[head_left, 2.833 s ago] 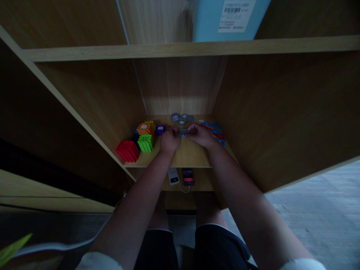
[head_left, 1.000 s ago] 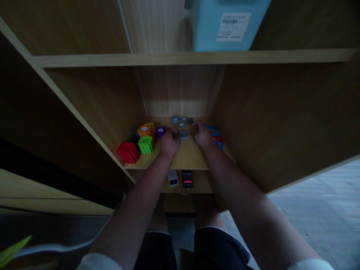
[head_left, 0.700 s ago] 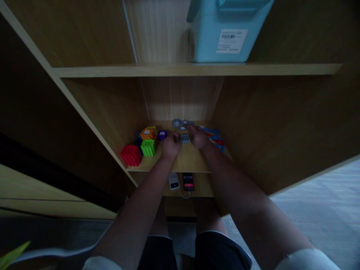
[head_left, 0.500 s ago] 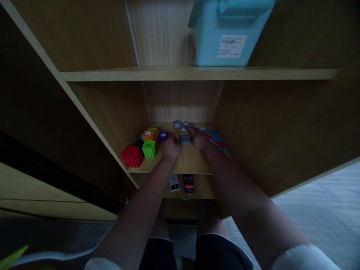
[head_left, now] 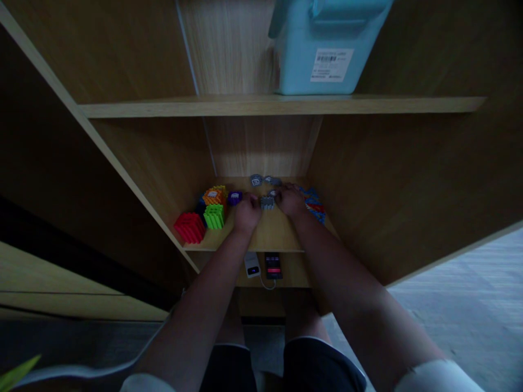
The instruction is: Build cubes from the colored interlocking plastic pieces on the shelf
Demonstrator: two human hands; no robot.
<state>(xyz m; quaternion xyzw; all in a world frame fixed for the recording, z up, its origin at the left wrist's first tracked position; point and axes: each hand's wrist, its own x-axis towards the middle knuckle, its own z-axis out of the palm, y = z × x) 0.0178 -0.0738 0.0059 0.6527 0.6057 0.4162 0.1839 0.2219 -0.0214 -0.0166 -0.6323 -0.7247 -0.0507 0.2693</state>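
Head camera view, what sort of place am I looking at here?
Probably an indoor storage or play corner: a wooden shelf unit with open compartments, bright plastic toy blocks on the lower board, and a light blue box with a barcode label on the shelf above.

A small block (head_left: 267, 202) sits in the middle of the lower shelf (head_left: 269, 238). The left hand (head_left: 246, 212) is just left of it, and the right hand (head_left: 291, 201) is just right of it. Behind the small block, near the back wall, lie some flat pieces (head_left: 261, 180). A heap of pieces (head_left: 315, 203) lies right of the right hand. Left of the left hand stands a bunch of blocks (head_left: 213, 206). Further left, nearer the front edge, is a ridged block (head_left: 188, 227). Two small gadgets (head_left: 273, 265) sit side by side below the front edge. A box (head_left: 327, 49) stands on the upper shelf (head_left: 281, 104).
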